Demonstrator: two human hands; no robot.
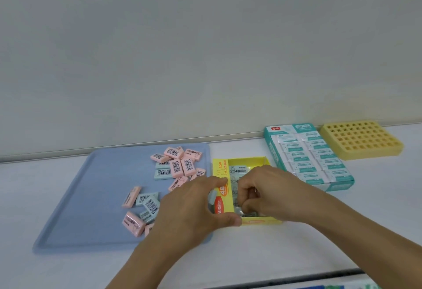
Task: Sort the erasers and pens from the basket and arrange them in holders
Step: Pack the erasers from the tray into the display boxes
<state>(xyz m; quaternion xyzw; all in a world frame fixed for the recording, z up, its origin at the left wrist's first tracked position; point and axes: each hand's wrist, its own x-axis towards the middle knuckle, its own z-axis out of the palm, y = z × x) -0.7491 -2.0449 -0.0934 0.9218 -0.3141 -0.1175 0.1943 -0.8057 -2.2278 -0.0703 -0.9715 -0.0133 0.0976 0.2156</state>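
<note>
Both hands work at the yellow box (249, 221) on the counter (296, 254): left hand (196, 206) grips its near-left wall, right hand (262, 191) pinches what seems an eraser inside. A hard push could skew the light box. Its long axis runs away from the person, erasers lying crosswise.

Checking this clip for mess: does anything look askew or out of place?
Only the loose erasers on the blue tray: pink and pale blue ones lie jumbled at mixed angles, some overlapping. The teal box is neatly filled; the yellow holder looks empty.
</note>
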